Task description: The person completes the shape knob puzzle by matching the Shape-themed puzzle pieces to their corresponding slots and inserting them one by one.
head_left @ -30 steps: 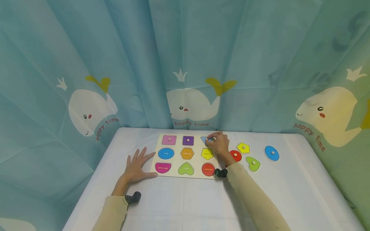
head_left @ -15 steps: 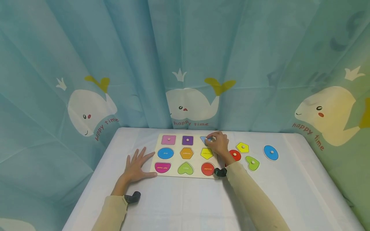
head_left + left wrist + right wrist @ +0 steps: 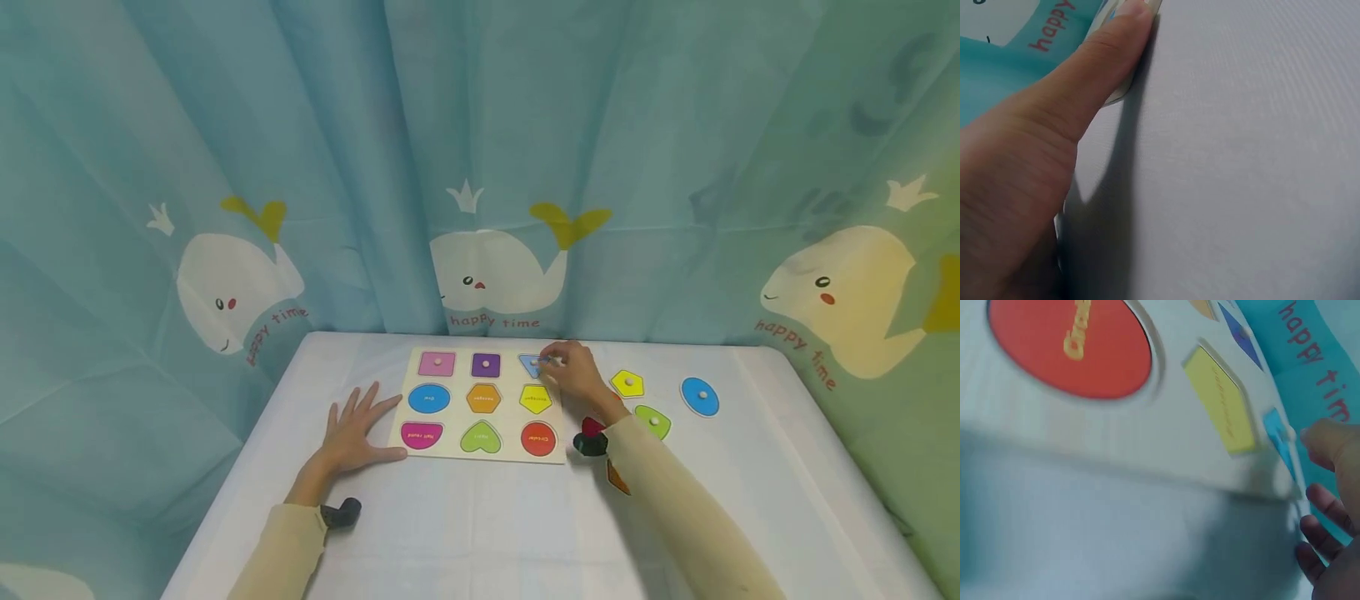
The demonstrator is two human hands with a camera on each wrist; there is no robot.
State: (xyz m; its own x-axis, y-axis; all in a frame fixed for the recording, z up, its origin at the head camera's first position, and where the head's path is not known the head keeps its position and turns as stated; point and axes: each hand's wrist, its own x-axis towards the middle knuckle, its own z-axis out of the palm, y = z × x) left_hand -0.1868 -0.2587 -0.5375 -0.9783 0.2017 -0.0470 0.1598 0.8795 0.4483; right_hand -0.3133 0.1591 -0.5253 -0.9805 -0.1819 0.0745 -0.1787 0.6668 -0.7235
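A pale puzzle board [image 3: 512,419] with coloured shapes lies on the table in the head view. My left hand [image 3: 355,438] is spread at its left edge, and in the left wrist view the thumb [image 3: 1107,53] rests on a corner of it. At the board's far right, the blue triangle piece [image 3: 529,363] sits in its place. My right hand [image 3: 579,373] hovers just right of that triangle. The right wrist view has the fingers loosely bent beside the triangle's knob [image 3: 1287,434], with a small gap and nothing held.
A pink rectangle piece [image 3: 437,364] and a purple square piece [image 3: 486,365] sit in the board. Loose on the right lie a yellow pentagon [image 3: 627,384], a green heart [image 3: 651,423], a blue oval [image 3: 700,397] and an orange piece [image 3: 617,477]. My right arm partly hides others.
My right hand has let go of the triangle's knob and shifted slightly right. The triangle shows more, and an orange piece appears beside the forearm. The left hand stays put.
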